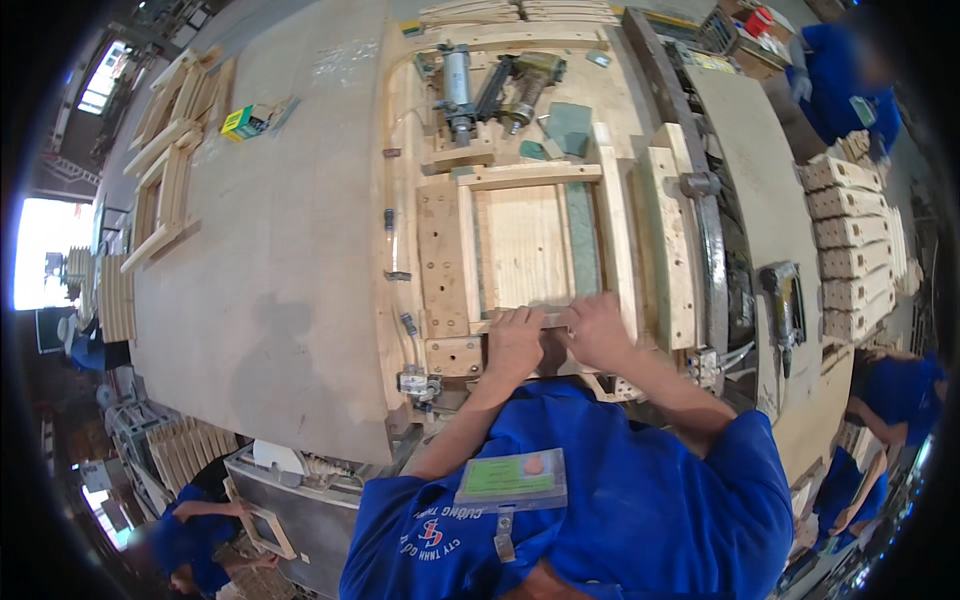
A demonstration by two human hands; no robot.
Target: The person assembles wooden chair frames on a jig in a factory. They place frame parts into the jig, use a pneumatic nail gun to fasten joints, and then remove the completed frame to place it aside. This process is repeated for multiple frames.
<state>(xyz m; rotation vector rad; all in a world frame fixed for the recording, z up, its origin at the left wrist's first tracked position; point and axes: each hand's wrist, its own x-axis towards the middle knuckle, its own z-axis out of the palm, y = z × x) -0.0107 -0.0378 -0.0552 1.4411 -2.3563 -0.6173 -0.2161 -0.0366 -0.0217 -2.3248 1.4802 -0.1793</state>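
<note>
Frame [525,245] of pale wood strips lies in the jig on the bench [280,250], far and side rails seated. Left hand [515,340] and right hand [597,330] press flat, fingers curled, on the near rail [545,318] (probably the last piece); nail guns [495,90] lie unused at the far end.

Frame jig [527,250], centre of frame: pale raw wood, matt, visible grain. Workbench top [280,260], left: matt pale board, scuffed. Nail guns [495,90], upper centre: dull grey metal. Clamp bar [700,210], right: dark worn metal. Badge sleeve [512,480], bottom: glossy clear plastic.
</note>
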